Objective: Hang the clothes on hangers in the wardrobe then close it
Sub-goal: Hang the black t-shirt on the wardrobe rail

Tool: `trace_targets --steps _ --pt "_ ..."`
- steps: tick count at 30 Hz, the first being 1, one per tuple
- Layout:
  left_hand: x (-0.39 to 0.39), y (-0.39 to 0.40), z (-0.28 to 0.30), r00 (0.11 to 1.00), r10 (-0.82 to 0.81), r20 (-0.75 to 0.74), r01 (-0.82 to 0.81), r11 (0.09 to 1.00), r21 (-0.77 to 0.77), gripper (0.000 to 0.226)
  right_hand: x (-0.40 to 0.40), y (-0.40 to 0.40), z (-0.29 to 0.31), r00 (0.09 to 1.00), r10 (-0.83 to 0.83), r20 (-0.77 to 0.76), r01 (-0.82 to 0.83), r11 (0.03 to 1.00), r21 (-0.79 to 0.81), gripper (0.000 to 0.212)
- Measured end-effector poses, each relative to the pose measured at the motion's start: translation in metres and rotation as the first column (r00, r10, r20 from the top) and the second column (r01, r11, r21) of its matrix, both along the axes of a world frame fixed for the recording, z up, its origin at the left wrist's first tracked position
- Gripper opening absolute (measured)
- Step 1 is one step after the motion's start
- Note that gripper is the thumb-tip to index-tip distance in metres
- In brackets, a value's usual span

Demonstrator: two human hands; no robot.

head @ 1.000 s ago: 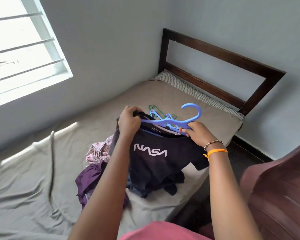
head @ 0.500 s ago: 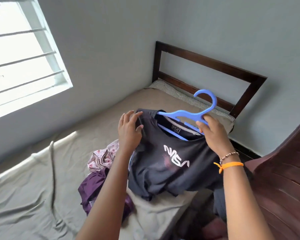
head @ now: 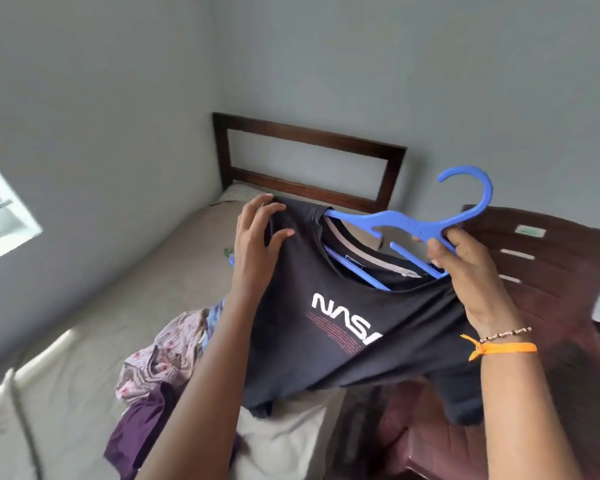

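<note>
Two hands are busy with one garment. The blue hanger point(head: 413, 230) is gripped at its right arm by the right hand point(head: 465, 271), whose fingers are curled round the plastic. The dark NASA T-shirt point(head: 326, 323) is held up above the bed point(head: 153, 289), with the hanger passed through its neck opening. The left shoulder of the shirt is touched by the left hand point(head: 257, 244); its fingers are fairly straight and spread on the cloth, and the thumb is apart from them, so nothing is really clamped there.

Some risks can be judged from this. Only the left end of the hanger seems covered by cloth, while the right end is under the gripping hand; if the hand is taken away too early, the shirt may slide off on that side. The hanger is also tilted, which would help such a slide. The collar could be stretched if the cloth is pulled hard over the wide arm. More clothes, a floral piece point(head: 160, 358) and a purple one point(head: 142, 431), lie on the bed, and the hem could catch them. The wardrobe is not seen.
</note>
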State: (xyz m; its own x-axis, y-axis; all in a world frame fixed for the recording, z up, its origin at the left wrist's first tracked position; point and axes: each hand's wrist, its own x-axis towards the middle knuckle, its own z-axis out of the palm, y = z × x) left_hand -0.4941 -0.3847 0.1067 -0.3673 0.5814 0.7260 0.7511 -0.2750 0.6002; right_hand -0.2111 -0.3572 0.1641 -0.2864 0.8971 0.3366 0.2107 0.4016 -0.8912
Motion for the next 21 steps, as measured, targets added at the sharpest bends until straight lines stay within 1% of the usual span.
trace_targets --steps 3,6,9,11,13,16,19,21 --pt "0.042 0.003 0.022 0.994 -0.095 0.056 0.088 0.989 0.118 0.022 0.048 -0.030 0.007 0.995 -0.088 -0.041 0.088 0.996 0.005 0.023" --pt "0.091 0.000 0.042 0.967 -0.226 0.114 0.208 0.966 0.153 0.017 0.102 -0.066 0.013 0.978 -0.194 -0.077 0.196 0.981 0.018 0.022" --pt "0.159 -0.018 0.056 0.896 -0.407 0.176 0.386 0.912 0.142 0.011 0.171 -0.122 0.022 0.946 -0.321 -0.044 0.323 0.945 0.056 0.022" --pt "0.204 -0.034 0.060 0.864 -0.481 0.147 0.468 0.876 0.117 0.008 0.217 -0.167 0.027 0.915 -0.404 -0.013 0.404 0.913 0.061 0.021" --pt "0.245 -0.051 0.064 0.825 -0.562 0.064 0.561 0.827 0.034 0.008 0.257 -0.216 0.034 0.880 -0.474 0.016 0.473 0.879 0.067 0.020" --pt "0.305 -0.076 0.071 0.694 -0.720 -0.030 0.713 0.692 -0.109 0.008 0.307 -0.292 0.043 0.842 -0.533 0.083 0.534 0.845 0.014 0.019" --pt "0.369 -0.106 0.076 0.542 -0.836 -0.083 0.811 0.546 -0.211 0.005 0.344 -0.357 0.046 0.814 -0.533 0.230 0.560 0.825 -0.071 0.015" --pt "0.417 -0.126 0.077 0.446 -0.888 -0.115 0.842 0.459 -0.283 0.004 0.363 -0.388 0.044 0.741 -0.597 0.309 0.633 0.774 -0.023 0.012"
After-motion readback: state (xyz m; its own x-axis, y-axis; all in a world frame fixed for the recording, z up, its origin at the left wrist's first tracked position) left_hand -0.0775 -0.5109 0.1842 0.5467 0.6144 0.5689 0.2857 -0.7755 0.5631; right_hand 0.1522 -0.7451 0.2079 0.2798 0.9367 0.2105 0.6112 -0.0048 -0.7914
